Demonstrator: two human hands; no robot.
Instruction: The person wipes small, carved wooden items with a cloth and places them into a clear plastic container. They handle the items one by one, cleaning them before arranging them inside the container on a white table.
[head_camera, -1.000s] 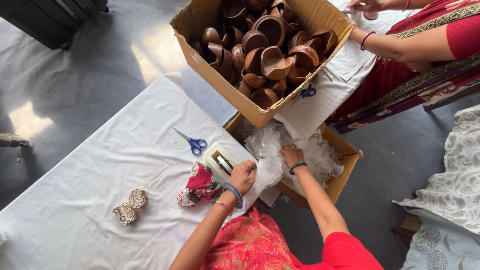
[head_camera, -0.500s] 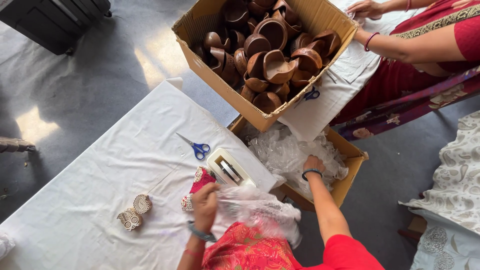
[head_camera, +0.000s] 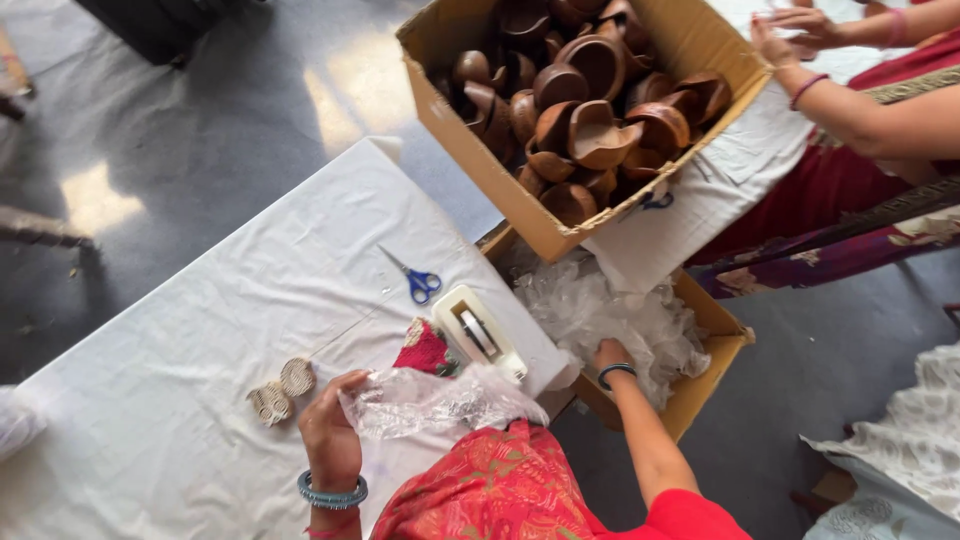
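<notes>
1. While the view looks straight down, the left hand (head_camera: 330, 425) sits low on the white tablecloth (head_camera: 180, 330), fingers curled shut around one end of a clear crinkly plastic bag (head_camera: 435, 400). Forearm comes up from the bottom edge, teal bangles at the wrist.
2. Just left of that hand are two small carved wooden blocks (head_camera: 281, 390), touching each other, flat on the cloth.
3. That bag stretches rightward from the grip, over the table edge and the red patterned lap, and covers part of a red embroidered cloth piece (head_camera: 424, 350).
4. Right beside the red piece is a white tape dispenser (head_camera: 478, 333), lying diagonally, with blue-handled scissors (head_camera: 415, 278) a little above it on the cloth.
5. Further right, the right hand (head_camera: 610, 357) reaches down into a low cardboard box (head_camera: 715, 345) stuffed with more clear plastic bags (head_camera: 620, 315). Fingers are buried in the plastic, so I can't tell if it's gripping anything.
6. Above that, a big cardboard box (head_camera: 480, 150) full of brown clay lamps (head_camera: 600, 110) overhangs the low box and hides part of it.
7. Far right top, another person's hands (head_camera: 800, 30) rest on a second white cloth (head_camera: 740, 170).
</notes>
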